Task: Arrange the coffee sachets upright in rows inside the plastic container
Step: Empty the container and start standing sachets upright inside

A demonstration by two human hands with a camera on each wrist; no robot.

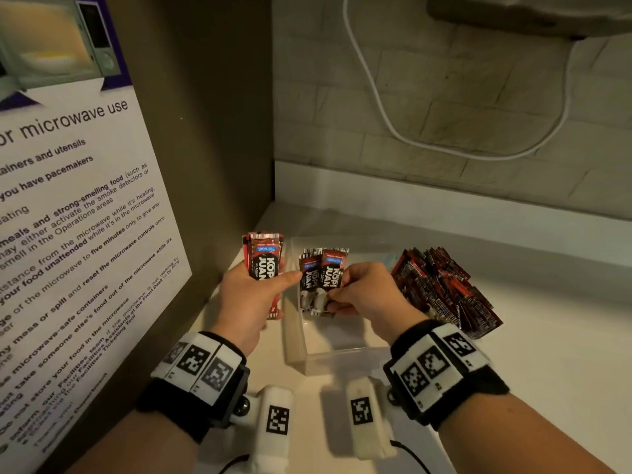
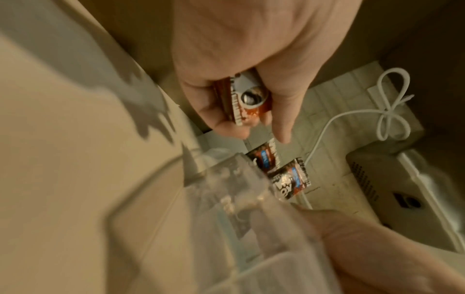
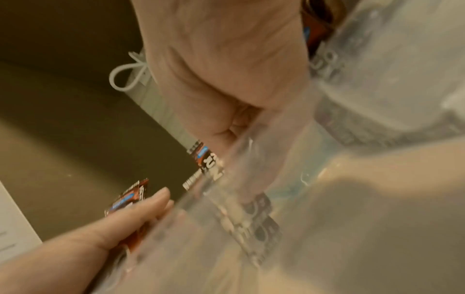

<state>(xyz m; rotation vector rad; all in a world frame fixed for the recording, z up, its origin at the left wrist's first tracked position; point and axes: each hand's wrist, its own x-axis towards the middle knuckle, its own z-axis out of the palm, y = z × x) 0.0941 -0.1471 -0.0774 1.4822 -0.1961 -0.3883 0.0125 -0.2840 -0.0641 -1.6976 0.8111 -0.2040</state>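
Note:
My left hand [image 1: 278, 278] grips a small stack of red-and-black coffee sachets [image 1: 265, 260] upright, just left of the clear plastic container [image 1: 294, 340]. The left wrist view shows the stack's lower end [image 2: 247, 98] between thumb and fingers. My right hand [image 1: 342, 293] pinches two sachets [image 1: 323, 277] side by side by their lower halves, upright over the container's far left part. Their tops show in the left wrist view [image 2: 289, 178] and in the right wrist view [image 3: 208, 162] behind the blurred container wall [image 3: 276, 179]. A loose pile of sachets [image 1: 444, 289] lies right of the container.
A brown side panel with a microwave-use poster [image 1: 85, 200] stands close on the left. A tiled wall with a looping white cable [image 1: 376, 97] is behind. The white countertop [image 1: 547, 354] runs to the right. An appliance [image 1: 530, 12] hangs overhead at top right.

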